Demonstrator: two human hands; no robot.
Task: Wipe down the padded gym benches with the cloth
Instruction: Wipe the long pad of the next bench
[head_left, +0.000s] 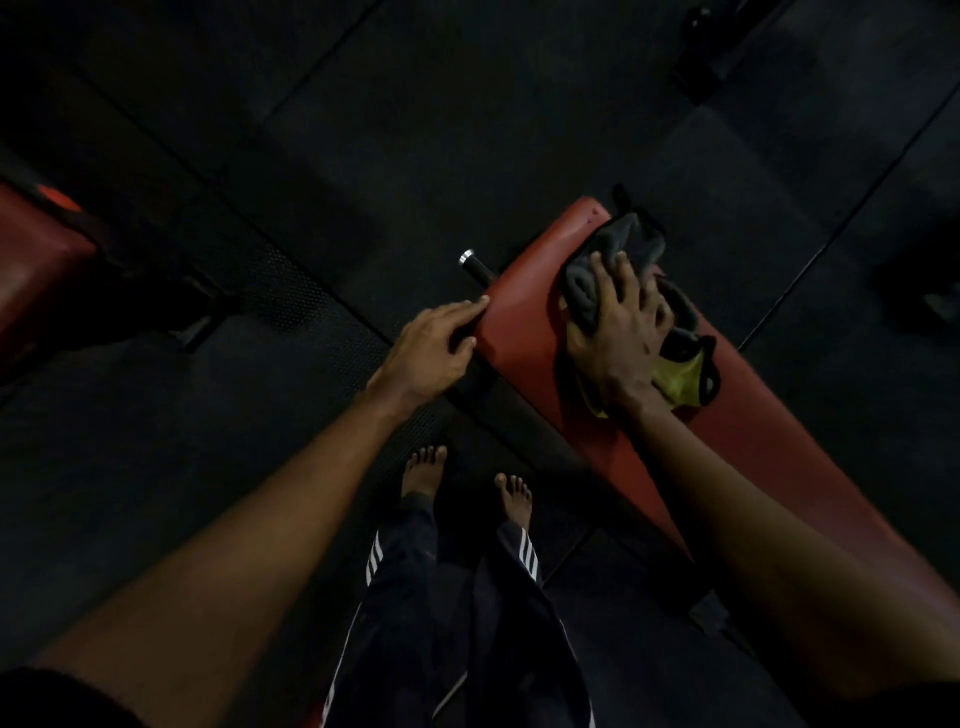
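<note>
A long red padded bench (524, 322) runs from the upper middle down to the lower right. On its top lies a crumpled grey and yellow cloth (631, 244). My right hand (618, 338) presses flat on the cloth, fingers spread over it. My left hand (434, 348) rests against the bench's left edge, fingers laid along the side of the pad, holding nothing else.
A second red padded bench (36, 265) stands at the far left. A black bar with a silver end cap (474, 264) sticks out from under the bench. My bare feet (423, 470) stand on black rubber floor tiles beside the bench frame.
</note>
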